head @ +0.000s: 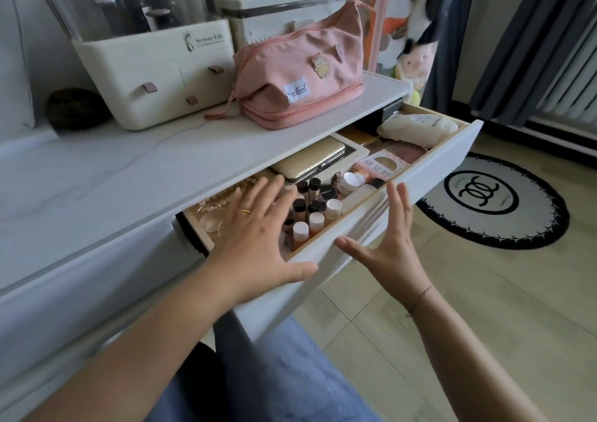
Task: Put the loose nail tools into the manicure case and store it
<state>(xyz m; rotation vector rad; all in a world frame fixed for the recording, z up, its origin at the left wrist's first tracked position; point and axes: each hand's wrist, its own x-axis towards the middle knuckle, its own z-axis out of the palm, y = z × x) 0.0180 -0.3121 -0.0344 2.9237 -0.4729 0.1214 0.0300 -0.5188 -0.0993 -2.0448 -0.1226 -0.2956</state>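
The gold textured manicure case (308,160) lies closed inside the open white drawer (429,176), toward its back under the tabletop edge. My left hand (255,237) hovers flat over the drawer's left part, fingers spread, thumb near the front panel, holding nothing. My right hand (384,240) is open with its palm against the outside of the drawer front, fingers pointing up past the rim. No loose nail tools are in sight.
The drawer also holds several small bottles (310,218), bracelets (210,215), a pink box (382,165) and a cream pouch (416,127). A pink bag (300,73) and white organiser (155,73) stand on the tabletop. A round rug (494,202) lies on the floor at right.
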